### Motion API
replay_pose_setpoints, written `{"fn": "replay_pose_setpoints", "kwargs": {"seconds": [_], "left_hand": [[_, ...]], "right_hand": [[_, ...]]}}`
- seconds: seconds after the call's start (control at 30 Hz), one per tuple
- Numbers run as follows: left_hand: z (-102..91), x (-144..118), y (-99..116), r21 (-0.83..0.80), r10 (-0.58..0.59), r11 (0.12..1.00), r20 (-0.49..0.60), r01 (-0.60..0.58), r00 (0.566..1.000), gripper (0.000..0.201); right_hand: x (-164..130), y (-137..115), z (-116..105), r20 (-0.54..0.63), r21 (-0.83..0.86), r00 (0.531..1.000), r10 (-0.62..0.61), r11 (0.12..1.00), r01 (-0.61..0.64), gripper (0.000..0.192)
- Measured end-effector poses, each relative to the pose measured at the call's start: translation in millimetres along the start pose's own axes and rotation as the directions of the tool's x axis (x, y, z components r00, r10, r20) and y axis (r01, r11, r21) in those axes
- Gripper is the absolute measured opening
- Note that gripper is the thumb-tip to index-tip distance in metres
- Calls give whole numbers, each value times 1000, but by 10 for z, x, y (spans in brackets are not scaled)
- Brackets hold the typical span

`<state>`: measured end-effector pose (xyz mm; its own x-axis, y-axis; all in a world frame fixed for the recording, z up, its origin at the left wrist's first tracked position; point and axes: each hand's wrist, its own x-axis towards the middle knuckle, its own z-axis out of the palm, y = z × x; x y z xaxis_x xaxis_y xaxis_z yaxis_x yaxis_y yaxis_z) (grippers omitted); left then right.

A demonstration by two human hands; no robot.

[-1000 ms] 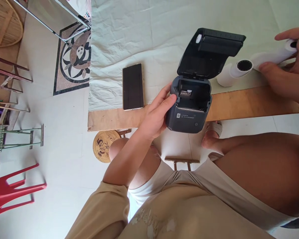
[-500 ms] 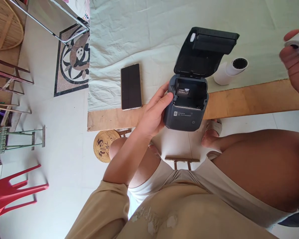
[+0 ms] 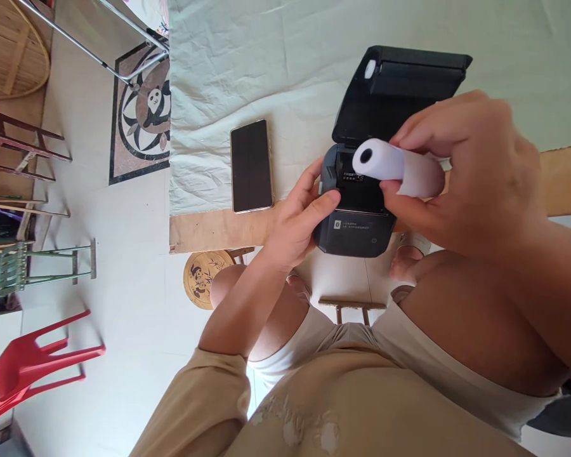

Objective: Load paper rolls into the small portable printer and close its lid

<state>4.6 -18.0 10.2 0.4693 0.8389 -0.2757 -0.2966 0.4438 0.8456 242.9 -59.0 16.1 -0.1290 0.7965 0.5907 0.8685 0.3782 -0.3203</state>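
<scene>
The table [image 3: 209, 230] presents a bare wooden near edge [image 3: 568, 178] and open cloth [image 3: 228, 63] beyond. The left hand [image 3: 297, 222] clamps the black printer [image 3: 354, 240] over that edge; its raised lid [image 3: 374, 108] stands behind. A phone [image 3: 251, 165] lies left. The right hand [image 3: 480, 171] pinches a white roll [image 3: 386, 162] over the compartment [image 3: 361, 200].

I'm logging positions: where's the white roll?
In the head view, right of centre: the white roll is in the right hand, one end over the printer.
</scene>
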Motion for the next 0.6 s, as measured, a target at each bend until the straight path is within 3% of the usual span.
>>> {"fn": "replay_pose_setpoints", "kwargs": {"seconds": [0.17,0.27,0.43,0.53,0.6], "left_hand": [[7,3,5,27,-11,1000,0,11,1000,76],[7,4,-13,41,-7,999,3,7,1000,71],[-42,18,-65,36,80,996,75,-83,994,70],[-112,50,-99,86,57,994,85,-64,995,77],[-187,113,-150,114,57,991,84,-67,995,89]], "right_hand": [[28,120,6,7,23,972,-233,972,233,27],[19,107,11,-58,1,963,-265,964,265,27],[-67,-120,55,-108,154,941,-321,930,334,13],[-137,-201,43,-3,169,944,-329,931,325,24],[-165,-137,-25,62,219,981,-186,961,169,47]]}}
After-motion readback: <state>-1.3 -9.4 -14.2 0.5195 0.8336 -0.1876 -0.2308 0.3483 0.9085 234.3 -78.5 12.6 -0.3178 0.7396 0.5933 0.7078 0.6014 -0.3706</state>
